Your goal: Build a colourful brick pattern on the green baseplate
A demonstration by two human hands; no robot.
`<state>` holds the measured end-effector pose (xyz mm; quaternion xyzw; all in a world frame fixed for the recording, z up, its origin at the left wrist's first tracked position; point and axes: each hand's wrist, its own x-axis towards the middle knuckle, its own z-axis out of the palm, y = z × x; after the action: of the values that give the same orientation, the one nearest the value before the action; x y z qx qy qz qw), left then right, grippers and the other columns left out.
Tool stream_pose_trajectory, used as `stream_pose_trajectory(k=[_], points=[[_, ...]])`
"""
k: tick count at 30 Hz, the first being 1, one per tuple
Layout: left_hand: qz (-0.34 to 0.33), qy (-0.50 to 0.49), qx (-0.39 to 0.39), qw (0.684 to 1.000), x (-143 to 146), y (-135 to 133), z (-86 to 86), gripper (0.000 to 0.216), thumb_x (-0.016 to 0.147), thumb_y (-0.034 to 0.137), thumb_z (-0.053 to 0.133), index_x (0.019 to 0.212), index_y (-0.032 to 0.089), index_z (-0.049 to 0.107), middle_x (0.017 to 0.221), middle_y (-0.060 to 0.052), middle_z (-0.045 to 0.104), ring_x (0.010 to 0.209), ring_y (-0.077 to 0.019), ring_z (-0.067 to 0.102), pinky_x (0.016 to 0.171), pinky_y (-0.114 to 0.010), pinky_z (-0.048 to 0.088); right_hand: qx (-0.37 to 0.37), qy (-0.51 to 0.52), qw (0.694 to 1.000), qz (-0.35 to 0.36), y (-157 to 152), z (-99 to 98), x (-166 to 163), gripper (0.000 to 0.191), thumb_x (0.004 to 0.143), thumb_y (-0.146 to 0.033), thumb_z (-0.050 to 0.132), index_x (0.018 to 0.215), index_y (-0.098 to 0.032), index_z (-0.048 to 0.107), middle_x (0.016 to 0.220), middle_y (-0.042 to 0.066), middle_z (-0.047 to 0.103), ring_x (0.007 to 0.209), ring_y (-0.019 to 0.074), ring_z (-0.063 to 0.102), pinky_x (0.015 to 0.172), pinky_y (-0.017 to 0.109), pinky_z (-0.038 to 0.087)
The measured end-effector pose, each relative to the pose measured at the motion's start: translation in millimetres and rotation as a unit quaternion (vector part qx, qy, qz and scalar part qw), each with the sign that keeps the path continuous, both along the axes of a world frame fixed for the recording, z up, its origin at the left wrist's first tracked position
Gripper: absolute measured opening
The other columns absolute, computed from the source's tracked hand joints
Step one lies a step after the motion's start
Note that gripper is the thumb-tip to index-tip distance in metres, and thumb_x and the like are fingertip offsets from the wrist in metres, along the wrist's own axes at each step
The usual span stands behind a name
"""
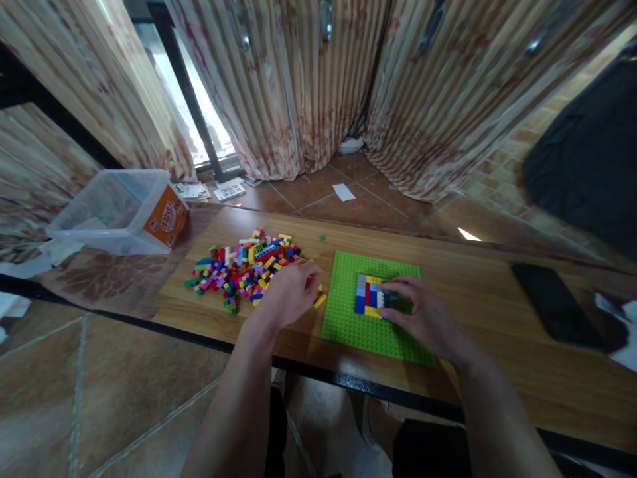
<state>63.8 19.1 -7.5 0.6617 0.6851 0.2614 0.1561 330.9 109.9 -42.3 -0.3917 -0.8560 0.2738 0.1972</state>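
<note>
where multicoloured plastic bricks (367, 295) stand on the green studded baseplate (348, 322), the right hand (423, 317) pinches them. left of it, the left hand (289, 293) curls, grip unclear.

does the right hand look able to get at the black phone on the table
Probably yes: only bare table lies between the right hand and the phone, nothing blocking.

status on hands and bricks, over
Left hand at edge of brick pile, grip hidden. Right hand fingertips on brick block on green baseplate. Black phone far right, apart.
</note>
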Motion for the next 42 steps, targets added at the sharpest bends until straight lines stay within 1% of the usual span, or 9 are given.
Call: stream_pose_trajectory(k=[7, 11, 15, 19, 26, 30, 33, 38, 42], points=[[0.001, 0.001, -0.004, 1.000, 0.5, 0.4, 0.2, 0.020, 0.087, 0.012, 0.052, 0.091, 0.018, 0.070, 0.089, -0.005, 0.072, 0.078, -0.0164, 0.065, 0.074, -0.027, 0.048, 0.022, -0.019, 0.999, -0.013, -3.8, 0.7, -8.0, 0.022, 0.084, -0.035, 0.064, 0.101, -0.025, 0.073, 0.113, 0.008, 0.064, 0.106, 0.0261, 0.060, 0.094, 0.045, 0.048], [0.005, -0.005, -0.001, 1.000, 0.5, 0.6, -0.1, 0.019, 0.087, 0.013, 0.053, 0.091, 0.019, 0.070, 0.089, -0.004, 0.072, 0.079, -0.0161, 0.065, 0.074, -0.026, 0.049, 0.029, -0.025, 0.999, -0.016, -5.5, 4.1, -11.2, 0.021, 0.083, -0.033, 0.063, 0.099, -0.024, 0.073, 0.108, 0.008, 0.066, 0.101, 0.0257, 0.061, 0.091, 0.044, 0.049], [0.004, -0.001, -0.009, 1.000, 1.0, 0.7, 0.5, 0.021, 0.087, 0.011, 0.051, 0.091, 0.018, 0.070, 0.090, -0.005, 0.072, 0.080, -0.0167, 0.065, 0.075, -0.027, 0.049, 0.034, -0.039, 0.999, -0.014, -5.5, 5.2, -14.6, 0.021, 0.082, -0.032, 0.062, 0.097, -0.022, 0.072, 0.104, 0.009, 0.067, 0.097, 0.0262, 0.061, 0.090, 0.045, 0.048], [-0.004, 0.001, -0.012, 1.000, 1.3, 0.5, 1.1, 0.022, 0.087, 0.010, 0.050, 0.090, 0.018, 0.070, 0.089, -0.004, 0.072, 0.080, -0.0165, 0.065, 0.073, -0.026, 0.048, 0.038, -0.043, 0.998, -0.016, -6.7, 6.1, -18.4, 0.020, 0.082, -0.030, 0.061, 0.096, -0.022, 0.073, 0.100, 0.009, 0.067, 0.094, 0.0260, 0.062, 0.088, 0.044, 0.049], [-0.003, 0.007, -0.018, 1.000, 1.5, 0.2, 3.2, 0.022, 0.087, 0.010, 0.049, 0.086, 0.018, 0.070, 0.084, -0.003, 0.071, 0.075, -0.0160, 0.064, 0.070, -0.026, 0.046, 0.048, -0.053, 0.997, -0.021, -11.0, 10.7, -22.0, 0.021, 0.082, -0.028, 0.058, 0.096, -0.022, 0.072, 0.097, 0.009, 0.068, 0.092, 0.0262, 0.062, 0.086, 0.045, 0.049], [-0.001, 0.003, -0.019, 1.000, 2.3, 0.0, 4.7, 0.022, 0.087, 0.010, 0.049, 0.085, 0.018, 0.069, 0.084, -0.004, 0.071, 0.075, -0.0160, 0.064, 0.070, -0.026, 0.046, 0.067, -0.068, 0.995, -0.022, -11.9, 10.3, -22.2, 0.021, 0.082, -0.028, 0.057, 0.095, -0.022, 0.072, 0.095, 0.010, 0.068, 0.092, 0.0282, 0.061, 0.084, 0.045, 0.049], [0.004, 0.003, -0.025, 1.000, 3.0, -0.1, 5.8, 0.021, 0.087, 0.009, 0.049, 0.084, 0.017, 0.069, 0.084, -0.004, 0.071, 0.074, -0.0159, 0.064, 0.069, -0.026, 0.045, 0.078, -0.075, 0.994, -0.021, -11.6, 9.5, -22.8, 0.022, 0.081, -0.027, 0.057, 0.095, -0.022, 0.073, 0.094, 0.010, 0.068, 0.094, 0.0287, 0.061, 0.086, 0.045, 0.049], [0.001, 0.004, -0.030, 1.000, 3.1, -1.1, 6.1, 0.022, 0.087, 0.009, 0.049, 0.083, 0.018, 0.068, 0.083, -0.004, 0.070, 0.074, -0.0159, 0.064, 0.068, -0.026, 0.046, 0.066, -0.085, 0.994, -0.014, -9.0, 9.9, -22.7, 0.023, 0.083, -0.029, 0.058, 0.097, -0.022, 0.074, 0.094, 0.010, 0.068, 0.090, 0.0275, 0.062, 0.084, 0.044, 0.049], [-0.003, 0.002, -0.023, 1.000, 2.6, -0.9, 4.9, 0.022, 0.087, 0.009, 0.048, 0.085, 0.017, 0.068, 0.086, -0.005, 0.071, 0.077, -0.0164, 0.064, 0.071, -0.026, 0.046, 0.025, -0.075, 0.997, -0.006, -6.6, 9.7, -21.2, 0.025, 0.084, -0.033, 0.061, 0.102, -0.024, 0.075, 0.097, 0.008, 0.069, 0.089, 0.0260, 0.063, 0.083, 0.042, 0.048]])
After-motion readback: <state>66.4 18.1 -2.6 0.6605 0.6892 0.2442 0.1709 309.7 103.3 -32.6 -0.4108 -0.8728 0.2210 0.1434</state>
